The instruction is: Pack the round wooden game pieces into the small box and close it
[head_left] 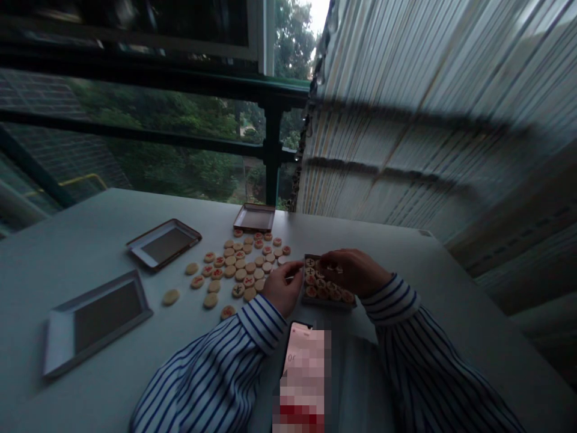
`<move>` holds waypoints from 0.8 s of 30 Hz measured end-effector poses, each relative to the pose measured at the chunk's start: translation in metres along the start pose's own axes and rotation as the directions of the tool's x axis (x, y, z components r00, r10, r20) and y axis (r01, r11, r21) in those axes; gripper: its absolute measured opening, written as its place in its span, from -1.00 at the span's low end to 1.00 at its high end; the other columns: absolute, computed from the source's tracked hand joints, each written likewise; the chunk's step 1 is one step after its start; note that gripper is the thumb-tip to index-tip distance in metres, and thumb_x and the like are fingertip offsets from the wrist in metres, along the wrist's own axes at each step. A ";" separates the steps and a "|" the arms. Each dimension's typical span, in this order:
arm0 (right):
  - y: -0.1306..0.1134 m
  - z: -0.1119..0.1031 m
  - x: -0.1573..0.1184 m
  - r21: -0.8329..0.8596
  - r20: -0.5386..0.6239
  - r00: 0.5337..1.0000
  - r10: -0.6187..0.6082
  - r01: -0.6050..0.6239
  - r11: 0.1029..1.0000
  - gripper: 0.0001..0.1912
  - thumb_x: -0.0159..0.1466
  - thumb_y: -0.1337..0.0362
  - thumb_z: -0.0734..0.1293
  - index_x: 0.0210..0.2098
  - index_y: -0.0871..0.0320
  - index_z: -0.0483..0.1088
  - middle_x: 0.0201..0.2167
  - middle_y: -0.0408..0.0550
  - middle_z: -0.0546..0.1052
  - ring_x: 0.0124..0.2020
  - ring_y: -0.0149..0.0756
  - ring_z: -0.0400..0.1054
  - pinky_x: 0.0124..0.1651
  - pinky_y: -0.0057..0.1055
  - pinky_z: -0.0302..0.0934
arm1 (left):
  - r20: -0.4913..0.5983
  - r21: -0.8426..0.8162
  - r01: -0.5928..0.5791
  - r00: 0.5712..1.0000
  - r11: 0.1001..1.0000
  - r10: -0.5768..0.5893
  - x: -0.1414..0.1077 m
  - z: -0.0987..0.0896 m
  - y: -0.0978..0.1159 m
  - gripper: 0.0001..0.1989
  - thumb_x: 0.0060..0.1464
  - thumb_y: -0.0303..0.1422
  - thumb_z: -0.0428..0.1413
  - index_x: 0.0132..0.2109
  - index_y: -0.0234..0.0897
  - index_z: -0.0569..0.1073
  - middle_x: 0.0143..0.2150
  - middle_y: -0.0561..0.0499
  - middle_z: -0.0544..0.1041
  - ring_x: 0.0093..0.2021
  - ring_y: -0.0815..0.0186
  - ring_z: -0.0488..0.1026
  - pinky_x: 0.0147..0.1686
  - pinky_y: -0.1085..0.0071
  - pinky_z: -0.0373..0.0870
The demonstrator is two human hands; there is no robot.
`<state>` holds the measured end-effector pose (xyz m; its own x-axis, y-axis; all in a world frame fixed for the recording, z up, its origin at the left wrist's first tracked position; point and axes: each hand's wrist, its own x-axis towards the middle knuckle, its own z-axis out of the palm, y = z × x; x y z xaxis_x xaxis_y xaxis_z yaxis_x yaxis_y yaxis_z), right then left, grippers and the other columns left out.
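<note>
Several round wooden pieces (229, 270) with red or dark characters lie scattered over the white table's middle. To their right sits a small open box (330, 304) holding rows of such pieces. My left hand (285, 288) is beside the box's left edge, thumb and fingertips pinched together; whatever may be between them is too small to make out. Over the box's upper right part is my right hand (347, 270), its fingers curled down at the pieces inside. What those fingertips hold, if anything, is hidden.
Two open trays or lids (143, 293) (193, 239) lie at the left, and a third (273, 219) stands behind the pieces. A lit phone (300, 361) lies near the front between my forearms. Beyond the table are a railing and a curtain (360, 150).
</note>
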<state>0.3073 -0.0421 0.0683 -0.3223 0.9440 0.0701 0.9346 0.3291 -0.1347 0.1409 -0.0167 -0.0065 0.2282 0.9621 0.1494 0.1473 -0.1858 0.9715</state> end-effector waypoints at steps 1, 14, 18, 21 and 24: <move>0.000 0.001 0.000 -0.008 0.016 1.000 0.008 -0.007 1.000 -0.77 0.16 0.22 0.19 -0.27 0.13 0.41 -0.37 -0.05 0.51 -0.37 -0.34 0.36 -0.34 -0.49 0.13 | 0.007 0.015 -0.006 1.000 1.000 0.006 0.000 0.001 -0.001 -0.77 -0.07 -0.42 0.04 -0.21 -0.37 0.46 -0.26 -0.11 0.53 -0.25 0.30 0.47 -0.25 0.42 0.40; 0.003 0.007 0.000 -0.141 0.197 0.976 0.095 -0.067 0.988 -0.75 0.16 0.13 0.17 -0.26 0.03 0.40 -0.36 -0.07 0.51 -0.33 -0.28 0.37 -0.40 -0.47 0.06 | 0.075 0.073 -0.051 0.996 0.996 0.046 -0.003 0.005 -0.010 -0.76 -0.07 -0.45 0.01 -0.21 -0.32 0.46 -0.23 -0.09 0.51 -0.23 0.29 0.46 -0.23 0.38 0.42; 0.003 0.009 0.000 -0.156 0.220 0.968 0.118 -0.084 0.984 -0.75 0.14 0.16 0.18 -0.25 0.03 0.41 -0.34 -0.06 0.50 -0.32 -0.26 0.36 -0.39 -0.46 0.07 | 0.086 0.053 -0.059 0.995 0.997 0.054 -0.003 0.005 -0.010 -0.76 -0.07 -0.44 0.01 -0.21 -0.32 0.46 -0.24 -0.09 0.50 -0.23 0.29 0.46 -0.23 0.38 0.42; 0.002 0.009 0.001 -0.156 0.231 0.965 0.121 -0.087 0.984 -0.76 0.14 0.17 0.18 -0.27 0.04 0.42 -0.33 -0.05 0.50 -0.31 -0.27 0.36 -0.38 -0.46 0.07 | 0.086 0.043 -0.050 0.995 0.998 0.047 -0.003 0.004 -0.009 -0.76 -0.08 -0.45 0.01 -0.22 -0.33 0.47 -0.26 -0.09 0.51 -0.24 0.29 0.46 -0.22 0.38 0.42; 0.001 0.008 0.002 -0.140 0.255 0.959 0.121 -0.087 0.986 -0.76 0.15 0.17 0.17 -0.29 0.04 0.43 -0.34 -0.05 0.50 -0.32 -0.28 0.35 -0.38 -0.47 0.06 | 0.088 0.059 -0.054 0.995 0.997 0.049 -0.003 0.004 -0.007 -0.76 -0.08 -0.46 0.00 -0.23 -0.33 0.47 -0.26 -0.09 0.51 -0.24 0.29 0.46 -0.22 0.38 0.42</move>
<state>0.3058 -0.0394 0.0603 -0.2347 0.9512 -0.2005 0.9709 0.2395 -0.0004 0.1428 -0.0195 -0.0144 0.3192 0.9305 0.1798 0.1915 -0.2492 0.9493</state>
